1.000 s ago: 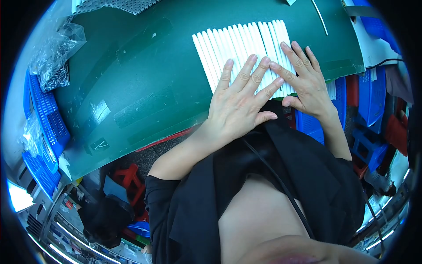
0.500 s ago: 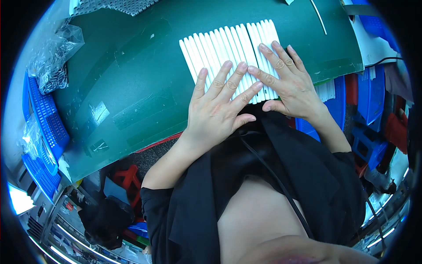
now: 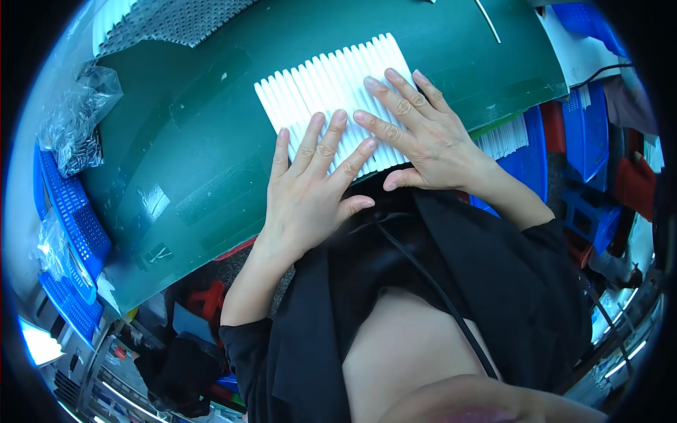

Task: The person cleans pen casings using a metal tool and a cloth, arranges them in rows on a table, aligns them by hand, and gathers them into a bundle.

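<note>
A row of slim white pen-like sticks lies side by side on the green tabletop, close to its near edge. My left hand rests with spread fingers over the left and middle part of the row. Over the right part lies my right hand, its fingers also stretched out and apart. Both hands press flat on the sticks without gripping any. The near ends of several sticks are partly hidden under my fingers.
On the left are a clear bag of small metal parts and blue perforated baskets. A grey studded sheet lies at the far left. A thin white strip is at the back. More white sticks fill a blue bin at right.
Both hands and the row of sticks appear further left in view. The gap between sticks near the right has closed. The camera view has also shifted slightly.
</note>
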Available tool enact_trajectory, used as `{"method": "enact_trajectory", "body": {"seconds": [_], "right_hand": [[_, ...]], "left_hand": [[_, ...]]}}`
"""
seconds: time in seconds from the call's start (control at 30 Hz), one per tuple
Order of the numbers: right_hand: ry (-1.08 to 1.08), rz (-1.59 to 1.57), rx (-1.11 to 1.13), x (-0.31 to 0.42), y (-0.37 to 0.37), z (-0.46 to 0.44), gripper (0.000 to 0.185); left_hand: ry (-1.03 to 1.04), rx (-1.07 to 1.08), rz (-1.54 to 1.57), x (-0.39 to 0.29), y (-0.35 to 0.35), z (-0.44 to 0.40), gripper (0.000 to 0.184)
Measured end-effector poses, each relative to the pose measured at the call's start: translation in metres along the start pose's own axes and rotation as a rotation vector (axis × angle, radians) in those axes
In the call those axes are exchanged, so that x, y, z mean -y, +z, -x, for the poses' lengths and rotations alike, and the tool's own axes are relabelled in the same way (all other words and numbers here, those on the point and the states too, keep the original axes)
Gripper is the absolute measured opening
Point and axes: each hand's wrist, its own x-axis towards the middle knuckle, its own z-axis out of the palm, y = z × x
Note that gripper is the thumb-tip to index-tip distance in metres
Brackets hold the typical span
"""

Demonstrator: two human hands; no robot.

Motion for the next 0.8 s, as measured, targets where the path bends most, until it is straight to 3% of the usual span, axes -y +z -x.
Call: {"method": "enact_trajectory", "body": {"seconds": [0.13, 0.57, 0.67, 0.73, 0.8], "right_hand": [[0.017, -0.023, -0.089, -0.005, -0.002, 0.011, 0.097], [0.022, 0.021, 0.047, -0.001, -0.003, 0.010, 0.094], [0.004, -0.012, 0.047, 0.005, 0.001, 0.004, 0.095], [-0.005, -0.017, 0.051, 0.011, 0.003, 0.000, 0.095], [-0.014, -0.032, 0.050, 0.016, 0.004, -0.004, 0.095]], "left_hand": [[0.056, -0.035, 0.004, -0.003, -0.007, -0.012, 0.079], [0.064, 0.004, -0.114, 0.005, 0.000, -0.014, 0.075], [0.003, -0.051, -0.037, 0.007, -0.004, -0.005, 0.089], [0.023, -0.002, -0.109, 0.013, -0.004, 0.002, 0.075], [0.029, 0.028, -0.150, 0.019, -0.005, 0.009, 0.075]]}}
